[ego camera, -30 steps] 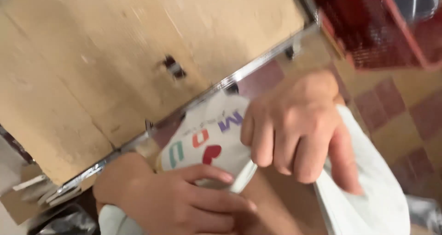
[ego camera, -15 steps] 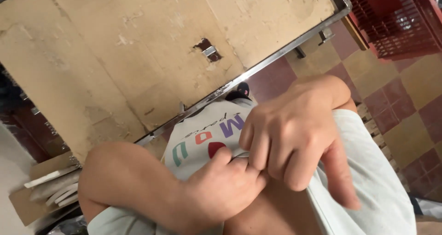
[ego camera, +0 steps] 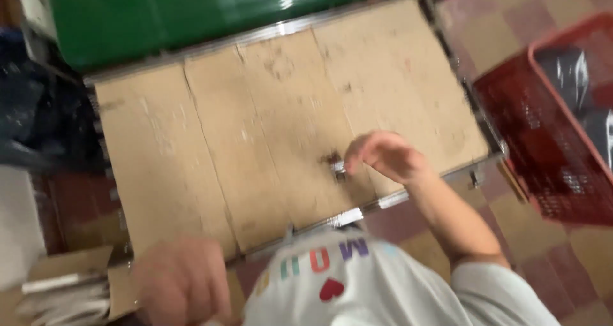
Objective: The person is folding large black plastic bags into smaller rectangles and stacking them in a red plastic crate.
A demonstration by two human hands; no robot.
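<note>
Both hands are no longer bunched together on the white printed shirt (ego camera: 383, 288); the view has swung up over the table. The right hand (ego camera: 383, 157) is now stretched out over the worn tan cardboard-covered tabletop with metal edging (ego camera: 242, 128), fingers curled loosely, fingertips touching or just beside a small dark metal piece (ego camera: 336, 165) near the front edge. A grip cannot be told. The left hand (ego camera: 182, 284) is seen blurred, low at the table's front corner; open or closed cannot be told. A red plastic mesh basket (ego camera: 549, 141) stands right of the table, a green panel (ego camera: 211, 13) behind it.
</note>
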